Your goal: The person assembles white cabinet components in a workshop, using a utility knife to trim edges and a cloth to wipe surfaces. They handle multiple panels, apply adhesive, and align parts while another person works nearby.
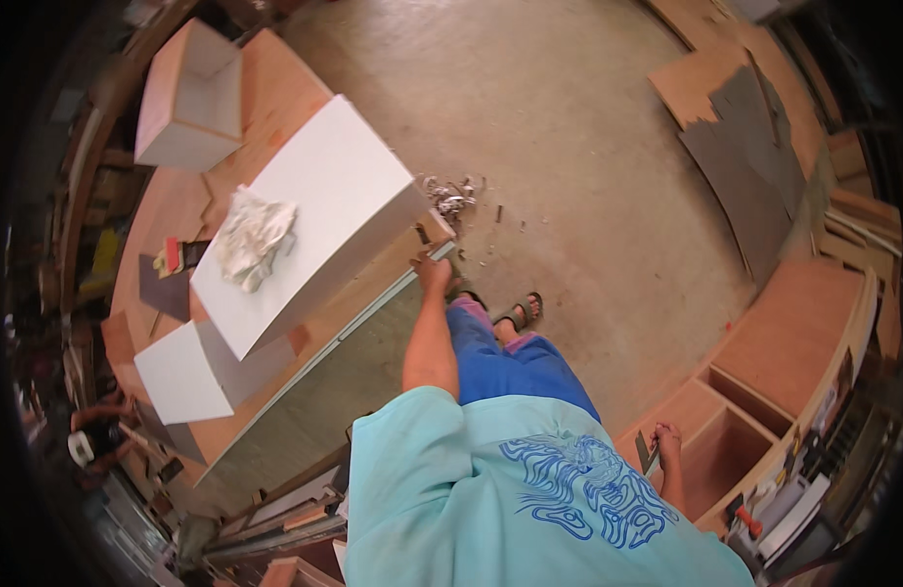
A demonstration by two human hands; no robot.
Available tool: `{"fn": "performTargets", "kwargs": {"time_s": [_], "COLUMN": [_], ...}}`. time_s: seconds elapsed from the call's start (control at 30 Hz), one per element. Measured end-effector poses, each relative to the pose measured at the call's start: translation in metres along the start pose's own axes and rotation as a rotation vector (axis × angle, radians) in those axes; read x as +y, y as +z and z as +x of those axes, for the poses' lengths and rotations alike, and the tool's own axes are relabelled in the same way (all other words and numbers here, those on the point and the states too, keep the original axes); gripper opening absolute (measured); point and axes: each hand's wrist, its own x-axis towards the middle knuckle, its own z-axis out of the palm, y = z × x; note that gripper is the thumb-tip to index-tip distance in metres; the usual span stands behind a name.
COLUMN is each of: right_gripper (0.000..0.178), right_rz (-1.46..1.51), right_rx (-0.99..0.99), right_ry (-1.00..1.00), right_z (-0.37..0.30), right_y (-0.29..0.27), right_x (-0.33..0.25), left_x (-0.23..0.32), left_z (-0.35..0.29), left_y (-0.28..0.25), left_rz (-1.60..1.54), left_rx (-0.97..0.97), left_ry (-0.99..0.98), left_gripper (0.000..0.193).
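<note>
My left hand (434, 274) is at the near corner of a wooden worktable (378, 266), over its pale edge strip. Its fingers are curled, and what lies inside them is too small to make out. A small dark piece (422, 233) lies just beyond the fingertips. Across the table rests a long white box-shaped panel unit (324, 186), with a crumpled white cloth (256, 235) on top. Low at my right side, my right hand (668, 440) is closed on a flat grey-green tool (647, 454), held above an open wooden cabinet frame (730, 445).
A white open box (197, 98) and a smaller white box (182, 377) share the table. Shavings (453, 198) litter the floor by its corner. Grey-faced sheets (740, 161) lie at the far right. A red-handled tool (745, 517) is at lower right; another person (94, 435) is at far left.
</note>
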Motion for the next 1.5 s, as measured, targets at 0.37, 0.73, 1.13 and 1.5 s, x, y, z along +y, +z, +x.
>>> {"fn": "performTargets", "kwargs": {"time_s": [0.37, 0.73, 1.13, 1.5], "right_gripper": [0.029, 0.035, 0.034, 0.033], "right_rz": [-0.374, -0.696, -0.543, -1.075], "right_rx": [-0.362, -0.299, -0.536, -0.797], "right_ry": [-0.329, -0.323, -0.345, -0.780], "right_z": [0.033, 0.006, 0.108, 0.177], "right_y": [0.104, 0.110, 0.185, 0.338], "right_x": [-0.199, -0.347, -0.454, -0.669], "left_x": [-0.112, 0.060, -0.093, -0.035], "left_z": [0.045, 0.005, -0.021, -0.052], "left_y": [-0.058, 0.021, -0.244, -0.306], "left_rz": [0.109, 0.063, -1.811, -1.659], "left_rx": [0.136, -0.352, 1.232, 1.468], "left_ry": [-0.161, -0.055, 0.319, -0.124], "left_gripper": [0.074, 0.078, 0.076, 0.069]}}
